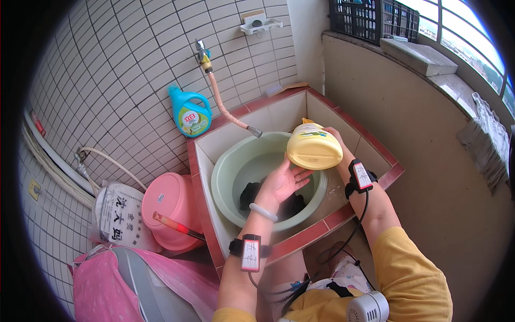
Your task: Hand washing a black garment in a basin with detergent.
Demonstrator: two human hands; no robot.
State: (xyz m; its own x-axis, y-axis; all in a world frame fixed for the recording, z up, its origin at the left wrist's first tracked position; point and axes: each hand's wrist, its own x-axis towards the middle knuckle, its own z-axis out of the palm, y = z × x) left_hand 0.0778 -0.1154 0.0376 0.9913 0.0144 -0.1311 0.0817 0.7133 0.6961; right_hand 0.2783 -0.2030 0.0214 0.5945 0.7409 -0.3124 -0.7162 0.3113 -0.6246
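Observation:
My right hand [337, 139] grips a pale yellow plastic bottle [315, 149] by its far right side. The bottle is tipped so that its base faces me, and its orange-yellow cap points away. Palm up, my left hand [283, 181] is just below the bottle with its fingers apart; its thumb tip is at the bottle's edge, and I cannot tell whether they touch. Beneath both hands sits a light green plastic basin [223, 177] holding water and dark cloth [250, 195]. The basin stands inside a tiled sink [287, 241] with a red rim.
A pink hose [219, 98] hangs from the wall tap [202, 56], its metal end over the basin's far edge. A blue detergent bottle [192, 112] stands at the sink's left back corner. Brushes [277, 89] lie on the back rim. Left of the sink is an upturned pink bucket [171, 205].

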